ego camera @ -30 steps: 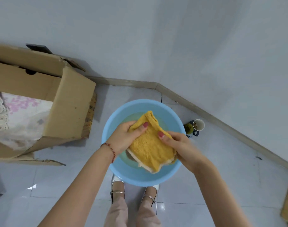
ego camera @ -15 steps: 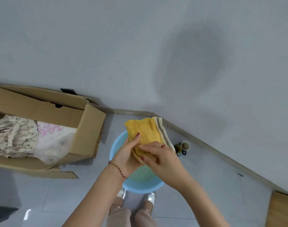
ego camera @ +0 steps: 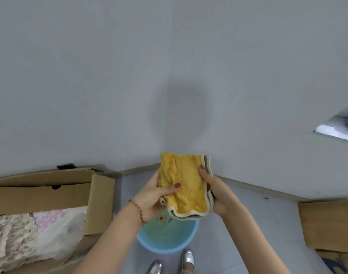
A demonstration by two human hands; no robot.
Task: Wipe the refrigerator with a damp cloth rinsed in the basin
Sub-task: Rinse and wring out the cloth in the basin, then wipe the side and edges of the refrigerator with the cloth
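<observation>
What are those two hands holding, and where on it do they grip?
A folded yellow terry cloth with a beige border. The left hand grips its left edge, thumb on top; the right hand grips its right edge, above the blue plastic basin.

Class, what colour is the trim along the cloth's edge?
Cream-white trim on the yellow cloth, clearest in the head view.

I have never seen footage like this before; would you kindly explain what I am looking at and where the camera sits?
There is no machine here. The camera is worn on a person's head and looks down at their own two hands. The left hand and right hand both grip a folded yellow cloth, held up above a blue basin that stands on the tiled floor at the person's feet. An open cardboard box with fabric in it sits on the left, and another cardboard piece on the right. Behind is a plain wall.
</observation>
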